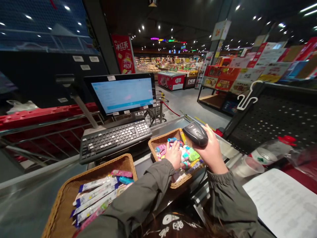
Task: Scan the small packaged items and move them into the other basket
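Note:
My right hand (212, 152) is wrapped round a black handheld barcode scanner (197, 134), raised over the right side of a small wicker basket (154, 141). Colourful small packaged sweets (191, 154) fill that basket. Among them lies my left hand (174, 155), its fingers stretched out over the packets; nothing shows in its grasp. To the lower left, a larger wicker basket (64, 193) holds several long white-and-blue packets (97, 191), along with pink and blue ones. My left forearm hides part of this basket.
Behind the baskets are a black keyboard (116, 137) and a lit monitor (123, 94) on the metal counter (27, 195). On the right stand a plastic cup (249, 166), a red-capped bottle (279, 148) and a paper sheet (284, 200). A perforated black panel (277, 115) rises beyond.

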`<state>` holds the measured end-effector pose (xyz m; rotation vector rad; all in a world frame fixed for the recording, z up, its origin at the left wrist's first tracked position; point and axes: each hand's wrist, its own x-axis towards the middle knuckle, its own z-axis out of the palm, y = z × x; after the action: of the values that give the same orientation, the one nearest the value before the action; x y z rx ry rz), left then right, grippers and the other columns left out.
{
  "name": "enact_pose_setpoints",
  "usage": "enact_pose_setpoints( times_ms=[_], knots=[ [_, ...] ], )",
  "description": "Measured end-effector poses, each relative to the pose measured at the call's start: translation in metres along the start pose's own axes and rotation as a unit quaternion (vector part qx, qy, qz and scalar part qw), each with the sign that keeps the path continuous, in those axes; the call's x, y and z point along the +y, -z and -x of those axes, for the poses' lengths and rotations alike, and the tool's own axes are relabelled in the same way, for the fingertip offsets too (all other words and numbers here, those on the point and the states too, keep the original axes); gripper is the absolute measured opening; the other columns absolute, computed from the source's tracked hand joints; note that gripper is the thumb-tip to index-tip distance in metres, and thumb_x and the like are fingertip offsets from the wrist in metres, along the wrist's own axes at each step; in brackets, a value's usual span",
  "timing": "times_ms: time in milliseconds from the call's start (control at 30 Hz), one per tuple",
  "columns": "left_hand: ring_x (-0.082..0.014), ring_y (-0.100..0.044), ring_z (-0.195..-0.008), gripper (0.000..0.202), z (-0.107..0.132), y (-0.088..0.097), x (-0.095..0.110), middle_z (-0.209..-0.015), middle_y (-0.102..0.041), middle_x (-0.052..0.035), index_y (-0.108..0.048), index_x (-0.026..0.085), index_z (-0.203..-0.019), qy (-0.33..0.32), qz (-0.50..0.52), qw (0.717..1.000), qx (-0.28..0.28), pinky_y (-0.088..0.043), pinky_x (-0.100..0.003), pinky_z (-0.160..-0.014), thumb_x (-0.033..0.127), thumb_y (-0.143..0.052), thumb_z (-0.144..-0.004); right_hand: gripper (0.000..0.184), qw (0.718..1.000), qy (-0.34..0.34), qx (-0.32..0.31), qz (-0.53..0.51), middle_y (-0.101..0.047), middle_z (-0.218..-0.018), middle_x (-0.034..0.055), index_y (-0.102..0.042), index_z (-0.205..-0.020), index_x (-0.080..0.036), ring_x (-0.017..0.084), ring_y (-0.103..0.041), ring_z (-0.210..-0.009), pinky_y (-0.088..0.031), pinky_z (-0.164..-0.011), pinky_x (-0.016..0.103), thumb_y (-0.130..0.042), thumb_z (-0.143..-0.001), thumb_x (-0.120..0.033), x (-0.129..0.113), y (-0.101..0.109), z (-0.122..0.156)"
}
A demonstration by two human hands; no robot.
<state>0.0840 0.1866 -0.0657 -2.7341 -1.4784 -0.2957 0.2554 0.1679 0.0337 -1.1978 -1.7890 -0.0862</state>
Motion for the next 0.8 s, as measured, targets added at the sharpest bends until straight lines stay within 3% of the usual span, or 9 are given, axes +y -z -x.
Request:
enact_pose_setpoints(
  times_ms=[233,400,633,800],
  knots=[
    [-0.0372,-0.022,-0.147,0.062,-0.046,-0.040,0.022,-0.155,-0.033,-0.0231,-0.059,0.011,-0.126,0.023,0.010,0.997,-0.077,-0.005,-0.064,-0.118,0.045,-0.069,-0.074,0.057,1.000,-0.022,0.000,-0.020,-0.057,-0.131,0.0178,-0.053,-0.125,-0.015,0.038,-0.038,-0.140,-0.034,-0.114,0.059,-0.065,-0.070,-0.026,0.019,0.008,-0.007],
    [-0.0351,-0.023,-0.147,0.061,-0.059,-0.052,0.020,-0.154,-0.037,-0.0163,-0.057,0.020,-0.128,0.037,0.006,0.996,-0.081,-0.002,-0.061,-0.120,0.040,-0.071,-0.072,0.053,0.999,-0.033,-0.021,-0.026,-0.057,-0.131,0.0165,-0.055,-0.122,-0.018,0.038,-0.036,-0.141,-0.031,-0.114,0.061,-0.066,-0.071,-0.027,0.026,0.009,-0.012],
    [-0.0318,-0.034,-0.141,0.035,-0.061,-0.053,0.007,-0.146,-0.048,-0.0162,-0.068,0.018,-0.110,0.045,0.019,0.998,-0.030,-0.011,-0.059,-0.119,0.030,-0.061,-0.077,0.043,0.999,-0.028,-0.025,-0.030,-0.057,-0.130,0.0168,-0.061,-0.113,-0.018,0.037,-0.039,-0.139,-0.032,-0.114,0.060,-0.067,-0.072,-0.027,0.042,-0.004,-0.014],
    [-0.0338,-0.034,-0.141,0.028,-0.060,-0.032,-0.007,-0.141,-0.054,-0.0153,-0.073,0.018,-0.095,0.049,0.026,0.998,-0.031,-0.013,-0.061,-0.118,0.026,-0.065,-0.070,0.041,0.998,-0.039,-0.033,-0.030,-0.058,-0.130,0.0150,-0.062,-0.111,-0.020,0.037,-0.039,-0.138,-0.034,-0.113,0.060,-0.067,-0.070,-0.023,0.046,-0.015,-0.012]
  ],
)
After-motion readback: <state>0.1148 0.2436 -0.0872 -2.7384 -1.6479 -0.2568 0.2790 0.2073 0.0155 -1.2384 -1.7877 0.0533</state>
